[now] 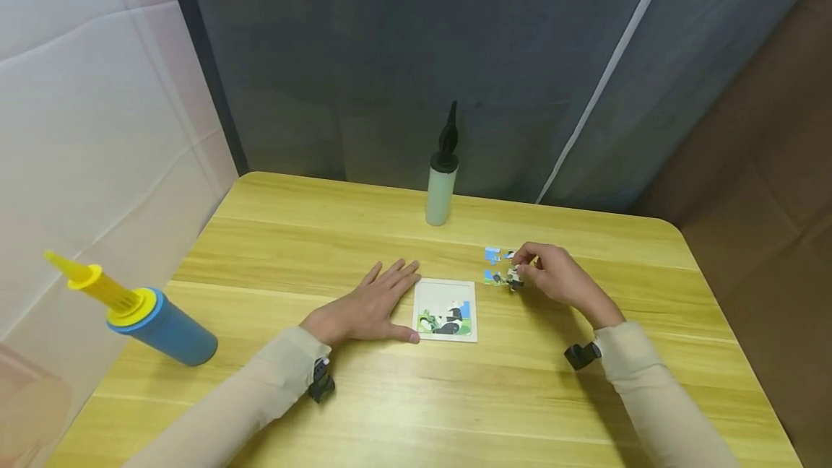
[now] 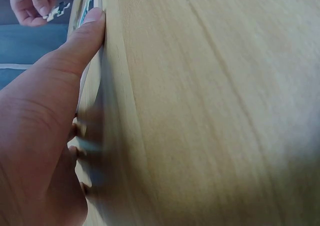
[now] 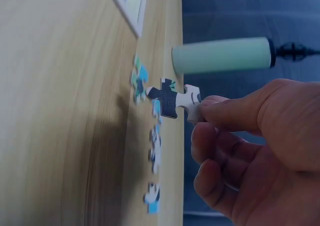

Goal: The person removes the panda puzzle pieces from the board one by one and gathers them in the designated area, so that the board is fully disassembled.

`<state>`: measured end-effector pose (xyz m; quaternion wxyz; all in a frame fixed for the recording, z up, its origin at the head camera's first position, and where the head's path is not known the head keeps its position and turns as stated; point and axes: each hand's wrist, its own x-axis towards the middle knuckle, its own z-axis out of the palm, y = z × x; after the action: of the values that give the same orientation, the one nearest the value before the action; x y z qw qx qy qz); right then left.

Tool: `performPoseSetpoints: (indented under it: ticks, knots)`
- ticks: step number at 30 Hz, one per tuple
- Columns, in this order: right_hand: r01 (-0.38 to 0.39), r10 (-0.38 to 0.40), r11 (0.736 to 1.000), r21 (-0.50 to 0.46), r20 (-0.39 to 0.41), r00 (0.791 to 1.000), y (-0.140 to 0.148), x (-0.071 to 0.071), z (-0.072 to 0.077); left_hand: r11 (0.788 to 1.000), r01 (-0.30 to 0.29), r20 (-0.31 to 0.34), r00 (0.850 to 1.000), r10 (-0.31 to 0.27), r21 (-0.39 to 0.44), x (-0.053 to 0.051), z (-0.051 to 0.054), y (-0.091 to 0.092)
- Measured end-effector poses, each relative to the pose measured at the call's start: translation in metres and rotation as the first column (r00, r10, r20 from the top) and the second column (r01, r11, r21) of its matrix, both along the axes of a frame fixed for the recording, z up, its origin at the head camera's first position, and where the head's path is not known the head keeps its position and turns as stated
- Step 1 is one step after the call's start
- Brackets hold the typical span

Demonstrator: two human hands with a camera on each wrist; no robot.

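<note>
My right hand pinches a black-and-white jigsaw piece between thumb and fingertips, raised above the tabletop. Below and beside it lie several loose jigsaw pieces with blue, green, black and white print. To their left is a square white puzzle tray; joined pieces fill its lower part, showing part of a panda-like picture. My left hand lies with fingers spread on the table at the tray's left side. In the left wrist view, its thumb touches the tray's edge.
A pale green pump with a black top stands behind the tray, near the table's back edge. A blue pump with a yellow nozzle is at the left. Dark curtain hangs behind the wooden table.
</note>
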<state>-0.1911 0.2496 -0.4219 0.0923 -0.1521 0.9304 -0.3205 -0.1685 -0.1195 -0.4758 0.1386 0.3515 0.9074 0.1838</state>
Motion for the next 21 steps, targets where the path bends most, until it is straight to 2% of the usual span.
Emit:
performPoseSetpoints:
  ticks: [13, 21]
  knots:
    - [0.018, -0.021, 0.999, 0.043, 0.050, 0.999, 0.008, -0.015, -0.016, 1.000, 0.001, 0.000, 1.000, -0.001, -0.007, 0.002, -0.001, -0.001]
    - [0.028, -0.030, 0.999, 0.033, 0.063, 0.998, 0.010, -0.020, -0.023, 1.000, 0.002, -0.002, 1.000, -0.002, -0.010, 0.002, -0.002, 0.000]
